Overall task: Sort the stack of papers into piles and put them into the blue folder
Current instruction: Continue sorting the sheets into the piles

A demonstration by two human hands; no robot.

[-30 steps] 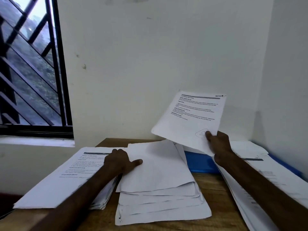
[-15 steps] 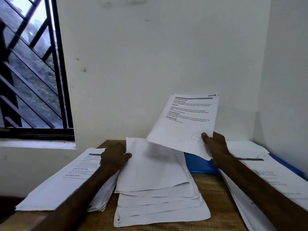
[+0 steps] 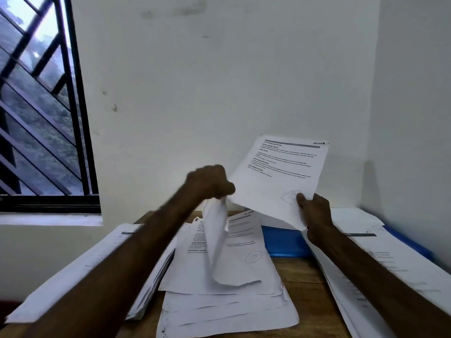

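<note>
The fingers [image 3: 220,187] of the left hand [image 3: 207,181] are curled tight on the top end of a blank sheet [image 3: 217,242], which hangs down bent and twisted, its lower end curling over the middle stack [image 3: 219,311] of papers; the hand is blurred. The right hand [image 3: 316,212] pinches a printed sheet [image 3: 280,172] at its lower right corner, the thumb [image 3: 299,197] pressed on the front beside a pen-drawn circle and the other fingers hidden behind the paper. That sheet is held up, tilted, above the back of the desk [image 3: 300,276]. The middle stack lies loose and fanned, a printed page showing on top. A left pile [image 3: 85,272] lies under the left forearm, and a right pile [image 3: 380,262] runs along the right side. The blue folder [image 3: 280,240] lies flat at the back of the desk, between the middle stack and the right pile, with its right part covered by that pile. A barred window [image 3: 36,106] is set in the white wall [image 3: 219,81] on the left.
</note>
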